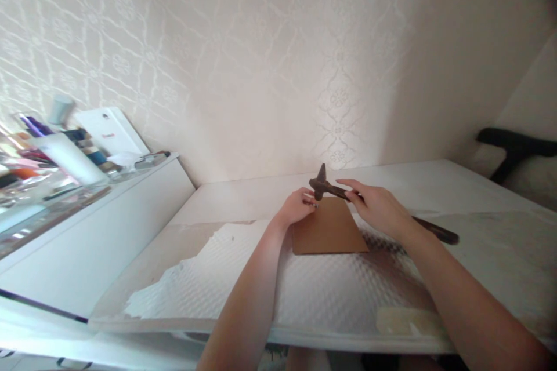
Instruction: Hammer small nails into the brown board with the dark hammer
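A dark, rusty hammer (324, 184) is held above the far edge of a brown cardboard sheet (327, 227). My right hand (378, 207) is closed round the handle just behind the head; the handle's end (439, 233) sticks out past my wrist. My left hand (298, 206) is closed at the sheet's far left corner, fingertips pinched just under the hammer head. What the left fingers pinch is too small to make out. The sheet lies on a white textured cover (331, 290) over a white table (435, 185).
A white cabinet (108, 226) stands to the left, its top crowded with tubes, bottles and a white tablet-like panel (112, 130). A patterned wall rises behind the table. A dark chair arm (513, 148) shows at the far right.
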Tool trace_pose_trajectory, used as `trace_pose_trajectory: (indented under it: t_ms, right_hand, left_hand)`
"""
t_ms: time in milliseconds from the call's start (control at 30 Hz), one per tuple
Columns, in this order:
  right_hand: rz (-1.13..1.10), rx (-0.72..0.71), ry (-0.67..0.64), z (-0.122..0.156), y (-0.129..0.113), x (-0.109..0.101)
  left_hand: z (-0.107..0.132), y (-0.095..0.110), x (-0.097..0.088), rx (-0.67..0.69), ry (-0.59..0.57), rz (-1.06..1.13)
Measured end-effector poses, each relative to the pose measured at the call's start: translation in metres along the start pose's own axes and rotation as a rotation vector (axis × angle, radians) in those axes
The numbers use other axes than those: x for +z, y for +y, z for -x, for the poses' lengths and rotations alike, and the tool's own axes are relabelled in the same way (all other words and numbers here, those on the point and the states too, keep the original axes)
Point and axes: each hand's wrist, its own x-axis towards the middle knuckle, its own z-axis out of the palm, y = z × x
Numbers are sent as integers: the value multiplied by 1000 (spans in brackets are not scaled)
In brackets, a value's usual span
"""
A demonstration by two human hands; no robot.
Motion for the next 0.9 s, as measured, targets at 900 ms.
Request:
trace_pose_trajectory:
  t_ms: [900]
  right_hand:
    - [64,-63,-7,2,-2,-2]
  left_hand:
    - [0,-2,-3,23,-54,106]
